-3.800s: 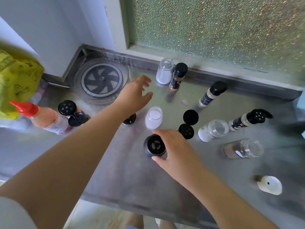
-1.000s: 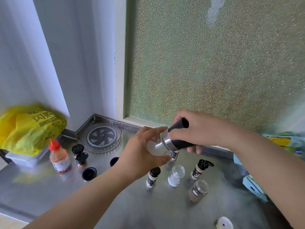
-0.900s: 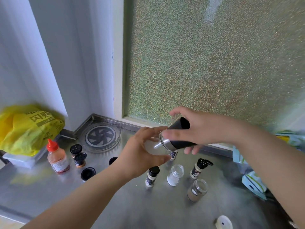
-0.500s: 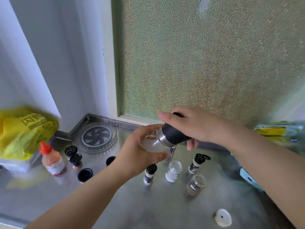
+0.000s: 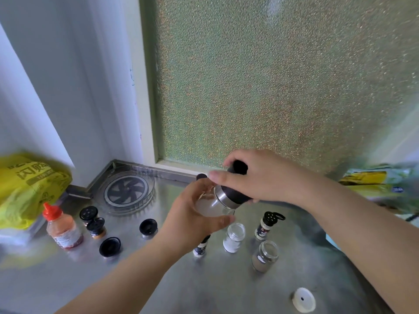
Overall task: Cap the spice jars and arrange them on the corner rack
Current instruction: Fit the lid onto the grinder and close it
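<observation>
My left hand [image 5: 192, 219] grips a clear glass jar of white powder [image 5: 207, 203], held tilted in the air above the counter. My right hand [image 5: 256, 177] is closed around the black and silver cap [image 5: 233, 196], which sits on the jar's mouth. Below stand two open jars [image 5: 234, 237] [image 5: 264, 256], a jar with its flip cap open [image 5: 266, 224], and a capped jar [image 5: 200, 247] partly hidden by my left hand. The round corner rack [image 5: 127, 193] lies in the back left corner with nothing on it.
Loose black caps [image 5: 148, 226] [image 5: 110, 245] lie on the steel counter [image 5: 158, 279], and a white lid [image 5: 303, 299] at the front right. A red-capped sauce bottle [image 5: 61, 226] and two small jars [image 5: 91, 220] stand left. A yellow bag [image 5: 25, 186] fills the far left.
Both hands lifted the jar and cap off the counter. Over the last second the cap went from angled beside the jar's mouth to seated on it; my right hand's grip shifted around it.
</observation>
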Demonstrator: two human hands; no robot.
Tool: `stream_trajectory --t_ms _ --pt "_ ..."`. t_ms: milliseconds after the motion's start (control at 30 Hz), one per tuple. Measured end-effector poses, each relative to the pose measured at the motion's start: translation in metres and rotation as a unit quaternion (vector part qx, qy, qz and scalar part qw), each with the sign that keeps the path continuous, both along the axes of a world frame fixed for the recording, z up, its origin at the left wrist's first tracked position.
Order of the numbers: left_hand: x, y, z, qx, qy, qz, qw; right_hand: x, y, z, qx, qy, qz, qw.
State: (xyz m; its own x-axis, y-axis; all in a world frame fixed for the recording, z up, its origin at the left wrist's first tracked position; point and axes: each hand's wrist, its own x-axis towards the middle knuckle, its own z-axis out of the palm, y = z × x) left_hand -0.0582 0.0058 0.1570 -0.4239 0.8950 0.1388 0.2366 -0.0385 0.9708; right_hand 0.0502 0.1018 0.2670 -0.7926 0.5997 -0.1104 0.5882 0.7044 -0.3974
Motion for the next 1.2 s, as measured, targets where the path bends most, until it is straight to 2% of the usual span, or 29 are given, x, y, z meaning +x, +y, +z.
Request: stream_trajectory --t_ms 100,200,300,400,467,500,600,667,733,800,900,967,1033,1133,1200 --pt "-0.003 0.001 0.0 0.024 -0.08 -0.078 0.993 0.009 0.015 0.011 -0.116 -0.027 0.024 0.993" --pt "-0.005 0.004 0.004 0.049 -0.143 -0.125 0.981 0.016 0.025 0.012 -0.226 0.04 0.088 0.969" --pt "-0.003 0.01 0.006 0.058 -0.154 -0.104 0.981 0.016 0.023 0.003 -0.169 0.099 0.07 0.978" --pt "0.003 0.015 0.007 0.045 -0.103 -0.015 0.994 0.008 0.008 -0.006 -0.064 0.18 -0.018 0.981" --pt "0.008 0.016 0.007 0.037 -0.066 0.044 0.996 0.006 0.002 -0.014 0.024 0.191 -0.087 0.977" --pt "0.008 0.016 0.009 0.038 -0.062 0.05 0.996 0.007 0.002 -0.016 0.025 0.18 -0.094 0.979" --pt "0.001 0.017 0.014 0.057 -0.121 -0.032 0.991 0.015 0.015 -0.007 -0.135 0.168 -0.036 0.976" --pt "-0.003 0.016 0.018 0.067 -0.157 -0.098 0.981 0.02 0.021 -0.004 -0.226 0.175 0.019 0.958" --pt "-0.001 0.015 0.019 0.071 -0.17 -0.119 0.976 0.02 0.022 -0.008 -0.274 0.22 0.035 0.935" --pt "0.003 0.016 0.02 0.065 -0.164 -0.068 0.982 0.015 0.017 -0.016 -0.24 0.261 0.007 0.935" --pt "0.007 0.018 0.018 0.029 -0.122 0.046 0.991 0.002 0.004 -0.025 -0.062 0.284 -0.089 0.953" --pt "0.006 0.018 0.017 0.034 -0.128 0.033 0.991 -0.001 0.003 -0.029 -0.031 0.288 -0.118 0.95" --pt "0.001 0.017 0.019 0.052 -0.177 -0.03 0.982 0.002 0.008 -0.029 -0.111 0.282 -0.075 0.95" --pt "-0.008 0.013 0.019 0.061 -0.251 -0.114 0.959 0.006 0.015 -0.021 -0.304 0.28 0.017 0.91" --pt "-0.008 0.012 0.021 0.062 -0.259 -0.138 0.954 0.004 0.019 -0.023 -0.331 0.309 0.045 0.89"
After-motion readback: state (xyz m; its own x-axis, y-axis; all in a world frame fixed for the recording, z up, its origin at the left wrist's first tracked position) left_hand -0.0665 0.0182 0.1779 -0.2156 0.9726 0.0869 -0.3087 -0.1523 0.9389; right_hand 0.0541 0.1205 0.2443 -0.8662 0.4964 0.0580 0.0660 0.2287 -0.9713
